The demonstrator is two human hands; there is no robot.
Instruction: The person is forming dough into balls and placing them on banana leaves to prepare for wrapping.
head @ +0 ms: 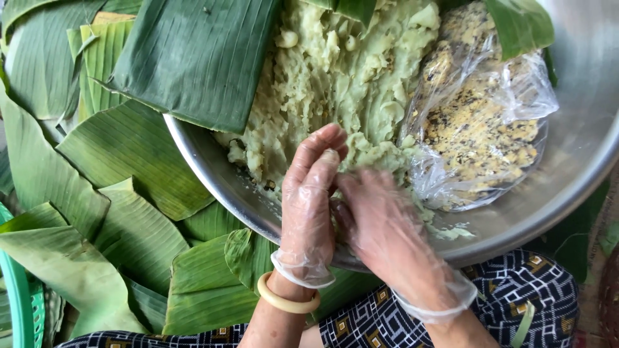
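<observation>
Fingers [322,154] on our left hand [308,206] are curled loosely around a small lump of pale green dough [348,84], and our right hand [380,225] cups it from 3 o'clock, both in clear plastic gloves. We're working at the 6 o'clock rim of the big steel bowl [580,148]. Bag of yellow crumbly filling [480,129] sits at 3 o'clock, banana leaves [129,187] piled at 9.

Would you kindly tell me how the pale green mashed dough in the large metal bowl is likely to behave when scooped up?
The pale green mashed dough looks soft and lumpy, so it would probably deform rather than hold shape. Smears on the large metal bowl suggest it is sticky.
</observation>
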